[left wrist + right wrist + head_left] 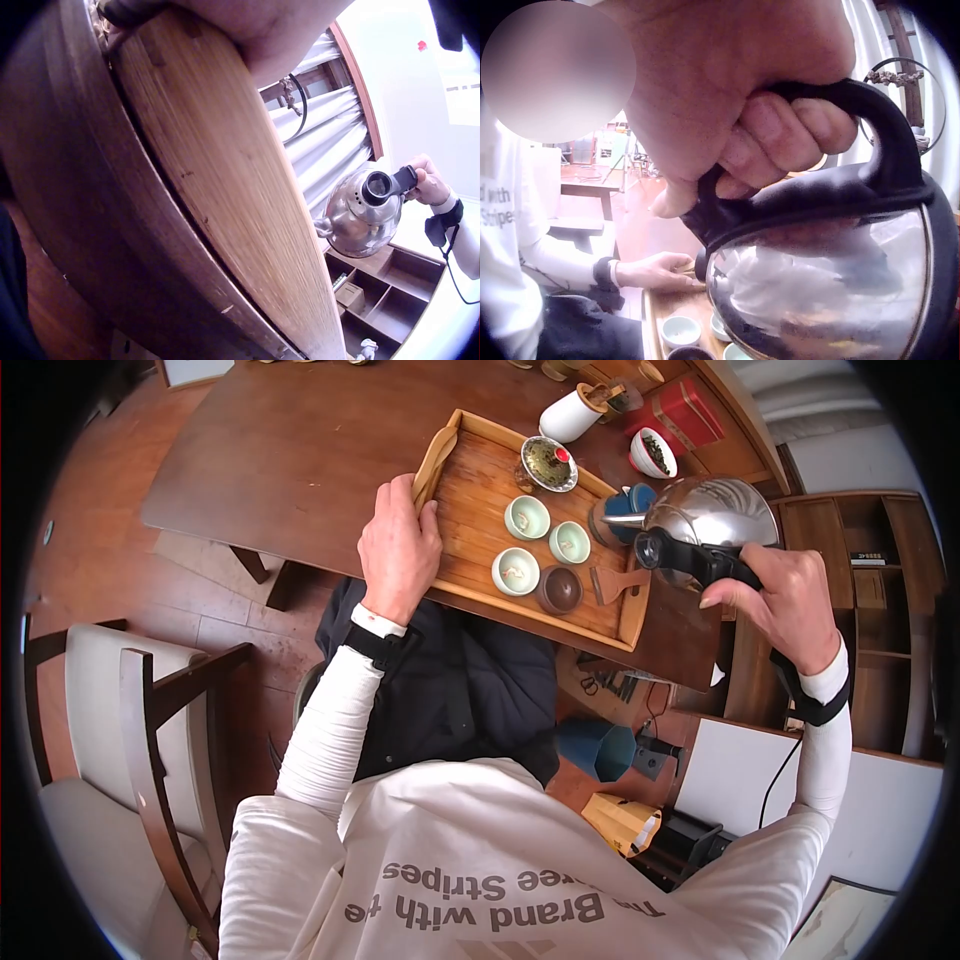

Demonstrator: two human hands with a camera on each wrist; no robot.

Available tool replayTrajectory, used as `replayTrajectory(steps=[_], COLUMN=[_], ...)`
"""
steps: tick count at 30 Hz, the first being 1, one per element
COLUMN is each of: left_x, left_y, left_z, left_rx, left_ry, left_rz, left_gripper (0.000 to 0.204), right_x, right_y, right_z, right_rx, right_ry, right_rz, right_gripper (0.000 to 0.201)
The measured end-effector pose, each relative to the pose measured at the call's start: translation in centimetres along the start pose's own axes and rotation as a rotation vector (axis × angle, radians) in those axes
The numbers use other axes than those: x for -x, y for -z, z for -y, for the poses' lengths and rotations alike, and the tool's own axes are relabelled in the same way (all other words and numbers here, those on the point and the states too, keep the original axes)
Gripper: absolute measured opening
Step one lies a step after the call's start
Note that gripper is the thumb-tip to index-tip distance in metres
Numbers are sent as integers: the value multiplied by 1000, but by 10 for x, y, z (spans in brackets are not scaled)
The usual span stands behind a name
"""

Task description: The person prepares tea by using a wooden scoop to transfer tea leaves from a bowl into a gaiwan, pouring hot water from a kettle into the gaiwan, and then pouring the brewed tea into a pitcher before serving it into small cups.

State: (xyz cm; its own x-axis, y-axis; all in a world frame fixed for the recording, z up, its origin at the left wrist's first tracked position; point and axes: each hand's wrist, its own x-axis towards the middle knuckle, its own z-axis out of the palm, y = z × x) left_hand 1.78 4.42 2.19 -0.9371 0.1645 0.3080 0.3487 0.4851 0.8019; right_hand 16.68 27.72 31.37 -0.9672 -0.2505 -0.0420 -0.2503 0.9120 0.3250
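My right hand grips the black handle of a shiny metal kettle. In the right wrist view its fingers curl round that handle. The kettle is up beside the tray's right end, its spout pointing left and overlapping a brown cup with a blue part. My left hand holds the left end of a wooden tray, thumb at the rim. On the tray are several pale green cups, a dark brown cup, a lidded glass bowl and a brown strainer-like piece.
The tray lies on a dark wooden table. Behind it stand a white canister, a red box and a white bowl of dark leaves. A chair is at the left, wooden shelves at the right, a blue bin below.
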Motion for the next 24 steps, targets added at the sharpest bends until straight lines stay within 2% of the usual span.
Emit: replayTrajectory(steps=[8, 15, 18, 24], left_x=[0, 0, 0, 0], left_y=[0, 1, 1, 0], left_z=[1, 0, -2, -1], left_rx=[1, 3, 10, 22], left_ry=[11, 20, 48, 47], left_rz=[1, 6, 20, 16], left_gripper=[32, 31, 31, 31], right_x=[-32, -20, -9, 8], right_y=[-4, 6, 17, 19], right_z=[15, 38, 44, 33], right_rx=[-4, -76, -100, -105], right_ry=[136, 245, 239, 165], right_rz=[-74, -32, 55, 88], right_gripper=[64, 62, 62, 62])
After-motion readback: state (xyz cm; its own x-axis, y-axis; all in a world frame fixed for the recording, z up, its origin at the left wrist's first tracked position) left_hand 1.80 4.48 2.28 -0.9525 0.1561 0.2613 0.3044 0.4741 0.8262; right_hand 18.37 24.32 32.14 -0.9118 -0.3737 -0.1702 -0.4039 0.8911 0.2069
